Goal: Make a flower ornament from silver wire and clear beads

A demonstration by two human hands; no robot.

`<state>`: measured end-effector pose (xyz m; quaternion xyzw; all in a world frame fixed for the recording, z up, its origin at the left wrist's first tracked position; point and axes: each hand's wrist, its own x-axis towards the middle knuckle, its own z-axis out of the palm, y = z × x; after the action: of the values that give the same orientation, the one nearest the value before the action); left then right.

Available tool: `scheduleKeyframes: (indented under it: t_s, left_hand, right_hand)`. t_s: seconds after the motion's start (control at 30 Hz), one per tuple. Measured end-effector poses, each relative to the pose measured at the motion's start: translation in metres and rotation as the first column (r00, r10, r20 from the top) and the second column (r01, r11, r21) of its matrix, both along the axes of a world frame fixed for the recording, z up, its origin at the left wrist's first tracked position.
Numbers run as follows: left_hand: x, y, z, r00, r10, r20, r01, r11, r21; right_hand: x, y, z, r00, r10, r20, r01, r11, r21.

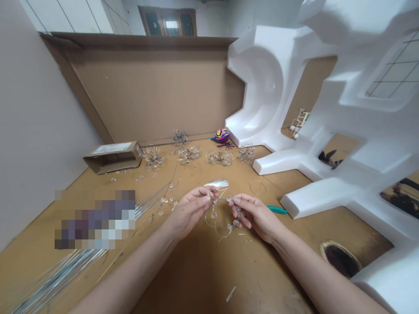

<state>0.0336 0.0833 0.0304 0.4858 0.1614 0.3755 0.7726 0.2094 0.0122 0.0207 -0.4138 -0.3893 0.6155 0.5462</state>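
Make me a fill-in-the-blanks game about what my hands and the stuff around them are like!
The left hand and the right hand hold thin wire strung with small clear ____.
The small open box at the back is made of brown ____.
The long silvery bundle lies on the ____ side of the picture.
The big moulded piece with many gaps is coloured ____.

Missing words: beads; cardboard; left; white.
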Motion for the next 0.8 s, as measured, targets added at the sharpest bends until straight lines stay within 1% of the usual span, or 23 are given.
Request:
scheduleKeyframes:
  t_s: [0.17,0.3,0.37,0.43,0.57,0.7,0.8]
  left_hand:
    - [-0.001,0.001,0.000,1.000,0.018,0.006,-0.018,1.000,-0.014]
    - [-0.002,0.002,0.000,1.000,0.024,-0.009,-0.024,0.999,-0.030]
    - [-0.002,0.004,-0.001,0.999,0.044,-0.022,-0.045,0.998,-0.039]
    - [-0.003,0.008,-0.004,0.996,0.085,-0.041,-0.087,0.995,-0.045]
    - [-0.003,0.015,-0.010,0.987,0.132,-0.090,-0.136,0.990,-0.041]
    - [-0.002,0.018,-0.012,0.983,0.151,-0.107,-0.154,0.988,-0.026]
    - [-0.002,0.018,-0.013,0.981,0.158,-0.113,-0.161,0.987,-0.022]
  right_hand:
    - [-0.001,0.000,0.000,1.000,-0.015,-0.007,0.015,1.000,0.008]
    - [0.000,0.001,-0.003,1.000,-0.030,0.009,0.029,0.999,0.029]
    - [0.000,0.002,-0.005,0.997,-0.070,0.033,0.068,0.997,0.043]
    - [0.001,0.003,-0.006,0.988,-0.142,0.058,0.138,0.988,0.066]
    - [0.003,0.004,-0.006,0.966,-0.252,0.050,0.248,0.965,0.084]
    - [0.003,0.004,-0.003,0.956,-0.288,0.053,0.286,0.957,0.050]
    - [0.003,0.004,-0.002,0.953,-0.291,0.089,0.287,0.956,0.058]
